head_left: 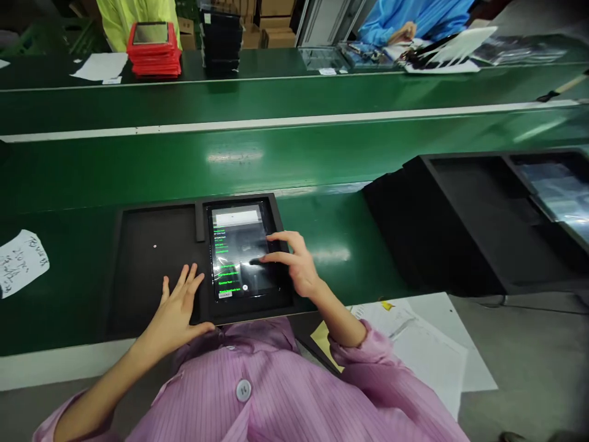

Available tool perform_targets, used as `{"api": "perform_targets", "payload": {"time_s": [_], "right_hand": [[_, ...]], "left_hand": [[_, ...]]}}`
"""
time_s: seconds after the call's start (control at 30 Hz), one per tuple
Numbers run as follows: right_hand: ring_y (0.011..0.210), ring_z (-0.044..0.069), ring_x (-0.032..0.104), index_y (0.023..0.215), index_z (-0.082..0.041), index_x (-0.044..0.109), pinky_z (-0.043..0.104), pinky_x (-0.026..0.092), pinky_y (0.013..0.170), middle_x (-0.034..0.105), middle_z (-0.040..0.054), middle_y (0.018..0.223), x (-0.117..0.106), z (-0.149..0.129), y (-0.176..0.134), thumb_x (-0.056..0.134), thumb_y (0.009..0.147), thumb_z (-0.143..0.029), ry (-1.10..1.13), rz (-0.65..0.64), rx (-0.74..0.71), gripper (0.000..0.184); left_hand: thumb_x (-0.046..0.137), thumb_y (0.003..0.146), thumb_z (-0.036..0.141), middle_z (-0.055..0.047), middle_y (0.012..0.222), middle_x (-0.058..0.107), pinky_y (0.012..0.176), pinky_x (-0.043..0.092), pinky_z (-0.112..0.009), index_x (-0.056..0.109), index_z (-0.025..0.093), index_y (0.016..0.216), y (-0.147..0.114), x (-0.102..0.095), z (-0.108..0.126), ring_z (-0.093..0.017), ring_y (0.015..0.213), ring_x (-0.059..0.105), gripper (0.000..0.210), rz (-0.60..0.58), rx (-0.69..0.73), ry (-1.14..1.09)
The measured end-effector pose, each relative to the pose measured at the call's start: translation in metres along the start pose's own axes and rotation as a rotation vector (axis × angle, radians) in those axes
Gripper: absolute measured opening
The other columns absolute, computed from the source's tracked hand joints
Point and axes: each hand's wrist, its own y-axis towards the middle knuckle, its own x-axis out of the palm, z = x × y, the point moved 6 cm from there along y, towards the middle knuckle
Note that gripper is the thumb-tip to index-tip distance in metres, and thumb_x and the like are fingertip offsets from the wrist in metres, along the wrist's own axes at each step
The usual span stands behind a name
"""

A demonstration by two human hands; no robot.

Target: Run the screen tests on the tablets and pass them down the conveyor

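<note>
A tablet (240,248) with a lit screen lies in the right compartment of a black foam tray (156,270). Lines of mostly green text run down the left of its dark screen, below a white box. My right hand (299,264) reaches over the tablet's right edge, two fingers stretched onto or just above the glass; I cannot tell whether they touch. My left hand (177,310) rests with spread fingers on the tray's left compartment, near its front edge. Neither hand holds anything.
Stacked black foam trays (460,227) stand at the right. Handwritten paper (23,263) lies far left; paper sheets (414,344) are at the front right. Across the green bench are red cases (154,58), a black stack (221,40) and two people in yellow (138,12) and blue (409,15) clothing.
</note>
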Motion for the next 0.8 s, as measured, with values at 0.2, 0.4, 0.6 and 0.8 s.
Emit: {"api": "perform_targets", "payload": {"time_s": [0.2, 0.4, 0.6, 0.8], "right_hand": [[0.127, 0.033, 0.046, 0.121, -0.036, 0.074, 0.059, 0.026, 0.114, 0.052, 0.0068, 0.141, 0.047, 0.001, 0.01, 0.013, 0.1, -0.068, -0.11, -0.238, -0.093, 0.072], [0.133, 0.04, 0.038, 0.128, -0.039, 0.069, 0.068, 0.011, 0.116, 0.048, 0.0072, 0.147, 0.049, -0.001, 0.004, 0.043, 0.095, -0.069, -0.202, -0.301, -0.042, 0.051], [0.118, 0.033, 0.051, 0.124, -0.026, 0.063, 0.057, 0.032, 0.111, 0.056, 0.0122, 0.123, 0.01, 0.013, 0.027, 0.016, 0.099, -0.07, -0.089, 0.124, -0.002, 0.069], [0.117, 0.03, 0.052, 0.117, -0.033, 0.073, 0.056, 0.025, 0.112, 0.059, 0.0069, 0.129, 0.045, 0.017, 0.041, 0.026, 0.102, -0.06, -0.139, -0.246, -0.151, 0.056]], "left_hand": [[0.039, 0.099, 0.067, -0.022, 0.151, 0.051, 0.105, 0.05, -0.051, 0.02, 0.015, 0.16, 0.035, -0.029, 0.001, -0.035, 0.134, 0.055, 0.081, 0.107, -0.088, -0.015], [0.03, 0.101, 0.066, -0.022, 0.152, 0.049, 0.106, 0.047, -0.049, 0.028, 0.01, 0.156, 0.058, -0.018, 0.014, -0.036, 0.137, 0.049, 0.079, 0.214, -0.152, -0.004], [0.03, 0.1, 0.067, -0.023, 0.153, 0.047, 0.108, 0.041, -0.05, 0.028, 0.006, 0.158, 0.054, -0.004, 0.021, -0.037, 0.14, 0.044, 0.084, 0.245, -0.14, 0.028], [0.028, 0.101, 0.065, -0.022, 0.155, 0.045, 0.111, 0.035, -0.053, 0.025, 0.009, 0.16, 0.057, -0.003, 0.022, -0.038, 0.143, 0.04, 0.081, 0.206, -0.109, 0.045]]}}
